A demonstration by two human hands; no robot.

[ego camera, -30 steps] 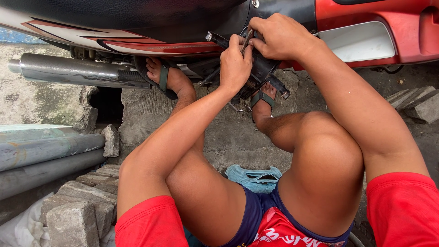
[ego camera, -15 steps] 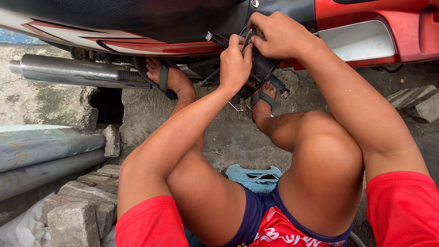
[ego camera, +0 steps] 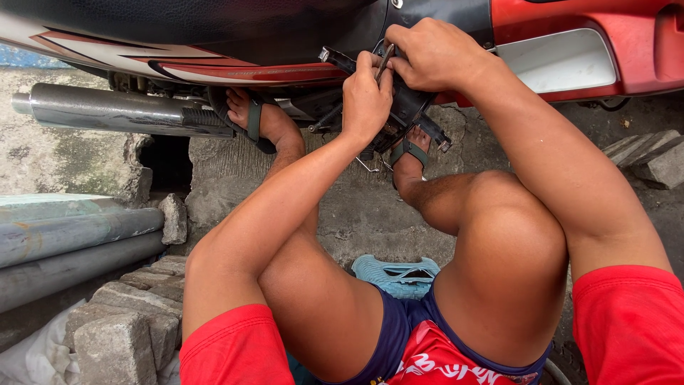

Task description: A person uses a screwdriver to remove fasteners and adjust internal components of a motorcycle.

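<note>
Head view: both hands' fingers curl shut; left hand [ego camera: 365, 96] & right hand [ego camera: 434, 53] grip black bracket [ego camera: 407, 107], long axis slanting down-right.

chrome exhaust pipe [ego camera: 107, 110] upper left; grey pipes [ego camera: 71, 239] left; stone blocks [ego camera: 128, 324] below them; light blue slipper [ego camera: 395, 274] on concrete ground [ego camera: 356, 214].

Rough concrete ground [ego camera: 370, 214] carries everything: pipes [ego camera: 71, 242] lie left of the blue sandal [ego camera: 395, 274], stone blocks [ego camera: 121, 321] (stacked loosely) below-left of it, more blocks [ego camera: 652, 157] far right.
</note>
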